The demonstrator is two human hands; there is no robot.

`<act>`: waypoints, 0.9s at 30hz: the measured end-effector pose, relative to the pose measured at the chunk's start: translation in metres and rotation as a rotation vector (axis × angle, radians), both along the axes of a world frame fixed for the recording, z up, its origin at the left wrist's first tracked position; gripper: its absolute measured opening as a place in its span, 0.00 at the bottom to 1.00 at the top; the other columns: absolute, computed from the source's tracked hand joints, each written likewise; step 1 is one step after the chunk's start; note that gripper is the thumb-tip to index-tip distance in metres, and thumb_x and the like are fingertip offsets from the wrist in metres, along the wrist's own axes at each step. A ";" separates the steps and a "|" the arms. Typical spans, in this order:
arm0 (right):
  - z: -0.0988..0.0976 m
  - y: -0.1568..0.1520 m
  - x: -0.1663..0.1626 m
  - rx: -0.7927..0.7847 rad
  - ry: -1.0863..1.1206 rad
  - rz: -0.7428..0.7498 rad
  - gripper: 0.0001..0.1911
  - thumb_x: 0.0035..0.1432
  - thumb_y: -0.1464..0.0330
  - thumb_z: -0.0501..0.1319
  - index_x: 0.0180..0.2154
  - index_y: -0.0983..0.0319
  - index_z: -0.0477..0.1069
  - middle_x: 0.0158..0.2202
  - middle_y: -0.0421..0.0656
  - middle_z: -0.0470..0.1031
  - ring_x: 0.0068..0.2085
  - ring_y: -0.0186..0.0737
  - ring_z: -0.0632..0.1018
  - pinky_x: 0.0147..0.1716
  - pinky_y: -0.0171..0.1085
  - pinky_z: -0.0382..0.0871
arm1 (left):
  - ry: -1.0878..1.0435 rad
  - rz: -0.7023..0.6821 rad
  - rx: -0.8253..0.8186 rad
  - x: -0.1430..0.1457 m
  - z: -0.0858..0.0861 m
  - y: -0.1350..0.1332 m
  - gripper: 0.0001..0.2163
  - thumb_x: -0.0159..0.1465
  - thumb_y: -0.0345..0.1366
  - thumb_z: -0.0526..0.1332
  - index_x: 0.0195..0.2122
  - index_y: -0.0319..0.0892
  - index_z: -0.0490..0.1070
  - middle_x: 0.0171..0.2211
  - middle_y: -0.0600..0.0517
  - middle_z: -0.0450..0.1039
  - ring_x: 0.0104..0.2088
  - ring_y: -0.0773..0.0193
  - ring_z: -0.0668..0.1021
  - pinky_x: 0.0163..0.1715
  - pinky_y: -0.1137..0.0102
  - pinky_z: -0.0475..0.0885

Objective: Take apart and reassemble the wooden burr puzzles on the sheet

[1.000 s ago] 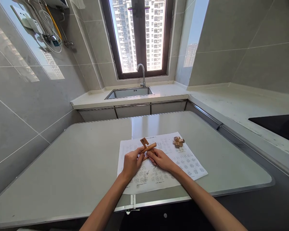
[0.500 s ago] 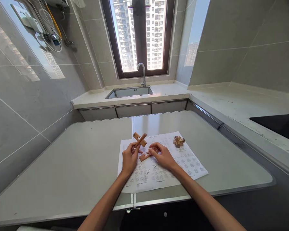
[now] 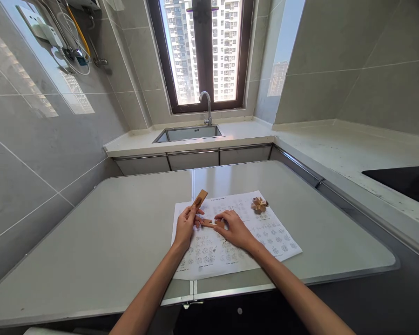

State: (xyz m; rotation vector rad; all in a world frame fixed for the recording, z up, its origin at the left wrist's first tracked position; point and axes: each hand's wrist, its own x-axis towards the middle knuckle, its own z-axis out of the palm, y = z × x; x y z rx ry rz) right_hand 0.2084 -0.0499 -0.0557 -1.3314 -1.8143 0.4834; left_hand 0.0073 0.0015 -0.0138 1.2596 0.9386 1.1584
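My left hand [image 3: 184, 228] is closed on a wooden puzzle piece [image 3: 201, 197], a flat light-brown bar tilted up and to the right with a dark notch near the fingers. Whether a second piece lies behind it, I cannot tell. My right hand [image 3: 235, 229] pinches a notched wooden bar [image 3: 207, 224] that lies level, low over the printed sheet [image 3: 265, 255]. The bar's left end comes close to my left fingertips; contact there is unclear. On the sheet's upper right rests an interlocked wooden burr puzzle [image 3: 259, 205].
The pale folding table [image 3: 101, 251] has a metal seam and edge. Beyond it runs a white counter [image 3: 244, 130] with a sink [image 3: 192, 133] and a faucet [image 3: 208, 107] under the window. A black cooktop [image 3: 405, 181] is at the right.
The crossed wooden pieces in my left hand have turned and now show as a single upright-tilted bar. The notched bar in my right hand has swung level, nearer to my left fingers.
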 end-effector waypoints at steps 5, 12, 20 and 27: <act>-0.001 -0.001 -0.001 -0.012 0.000 -0.007 0.07 0.63 0.67 0.68 0.44 0.59 0.78 0.42 0.47 0.77 0.47 0.50 0.76 0.49 0.46 0.67 | -0.093 -0.048 -0.078 -0.002 0.002 0.000 0.21 0.66 0.54 0.64 0.42 0.39 0.75 0.36 0.50 0.76 0.24 0.71 0.73 0.24 0.73 0.68; 0.012 -0.005 -0.003 -0.013 0.119 -0.069 0.06 0.67 0.66 0.63 0.37 0.60 0.77 0.38 0.45 0.77 0.39 0.44 0.76 0.41 0.42 0.66 | -0.028 0.001 -0.019 -0.002 0.007 -0.001 0.22 0.61 0.52 0.70 0.45 0.39 0.77 0.48 0.41 0.80 0.31 0.66 0.79 0.26 0.73 0.69; 0.020 0.005 0.008 -0.282 0.967 -0.110 0.24 0.56 0.48 0.70 0.41 0.61 0.76 0.30 0.40 0.75 0.26 0.34 0.69 0.26 0.36 0.59 | 0.358 0.062 0.390 0.000 0.004 -0.015 0.12 0.67 0.45 0.66 0.46 0.44 0.80 0.36 0.49 0.83 0.34 0.59 0.84 0.35 0.68 0.74; 0.024 0.001 0.009 -0.310 1.146 -0.035 0.34 0.56 0.52 0.71 0.60 0.56 0.66 0.31 0.36 0.75 0.22 0.30 0.68 0.23 0.33 0.57 | 0.597 0.051 0.630 -0.002 -0.007 -0.017 0.12 0.71 0.39 0.60 0.51 0.47 0.79 0.43 0.50 0.85 0.34 0.60 0.84 0.34 0.68 0.74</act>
